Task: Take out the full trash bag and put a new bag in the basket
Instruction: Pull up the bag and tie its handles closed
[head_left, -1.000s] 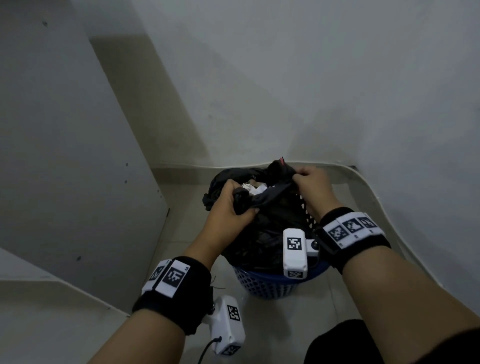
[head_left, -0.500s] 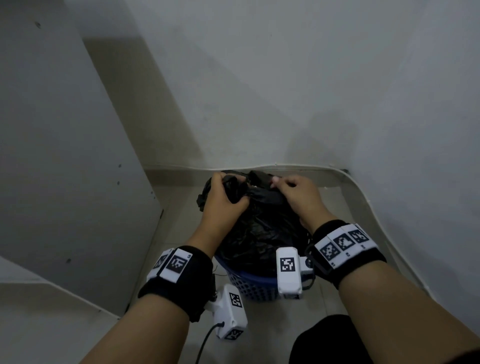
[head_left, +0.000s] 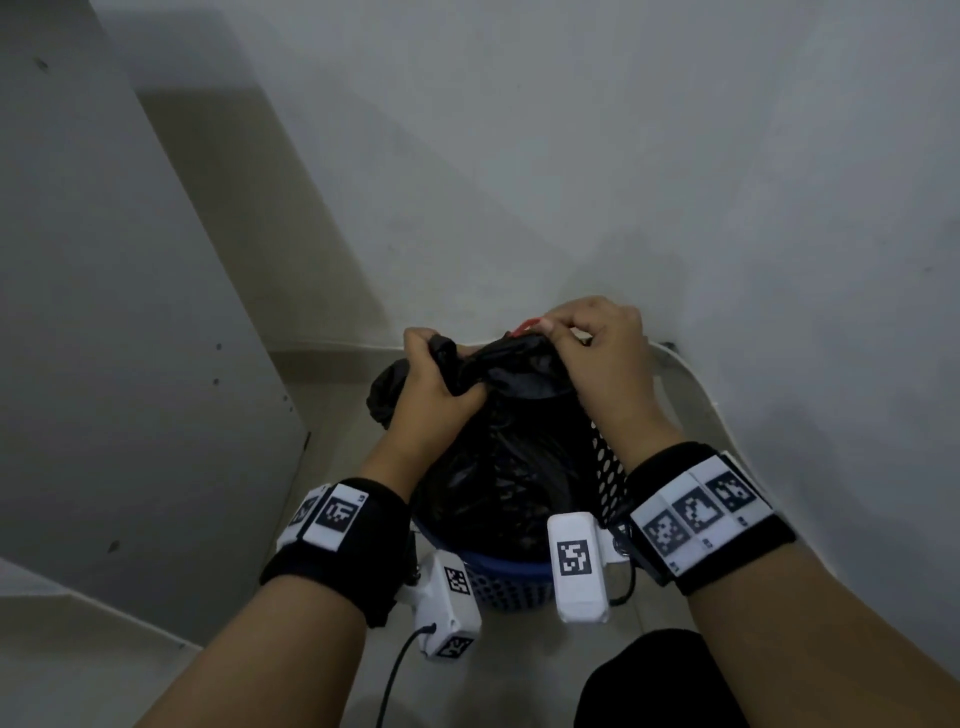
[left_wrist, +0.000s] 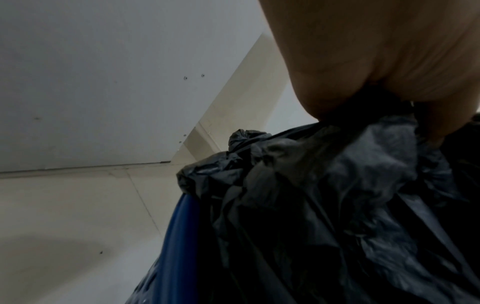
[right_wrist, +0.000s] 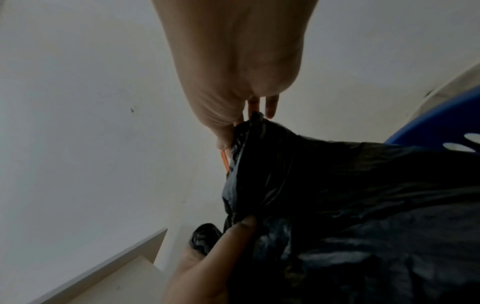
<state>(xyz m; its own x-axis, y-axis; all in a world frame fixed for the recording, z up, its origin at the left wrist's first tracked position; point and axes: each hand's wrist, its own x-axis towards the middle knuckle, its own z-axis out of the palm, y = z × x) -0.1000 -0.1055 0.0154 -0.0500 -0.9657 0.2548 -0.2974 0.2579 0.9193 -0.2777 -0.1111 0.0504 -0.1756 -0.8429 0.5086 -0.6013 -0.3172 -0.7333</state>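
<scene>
A full black trash bag (head_left: 498, 467) stands in a blue perforated basket (head_left: 506, 584) on the floor in a room corner. My left hand (head_left: 431, 384) grips a bunched fold of the bag's top on the left side. My right hand (head_left: 597, 343) pinches the gathered top on the right, where a thin red-orange string (head_left: 524, 326) shows. In the left wrist view the bag (left_wrist: 337, 205) hangs below my palm beside the blue rim (left_wrist: 179, 236). In the right wrist view the bag's neck (right_wrist: 259, 154) is pinched by my fingers, with the string (right_wrist: 225, 160) beside it.
White walls (head_left: 571, 156) close the corner behind and to the right of the basket. A white cabinet panel (head_left: 104, 312) stands close on the left. Pale tiled floor (left_wrist: 64, 216) lies around the basket. A dark knee (head_left: 649, 686) sits at the lower right.
Both hands have drawn the bag's open top together and lifted it; the white trash visible inside a second ago is now covered. The right hand has moved up and away toward the wall.
</scene>
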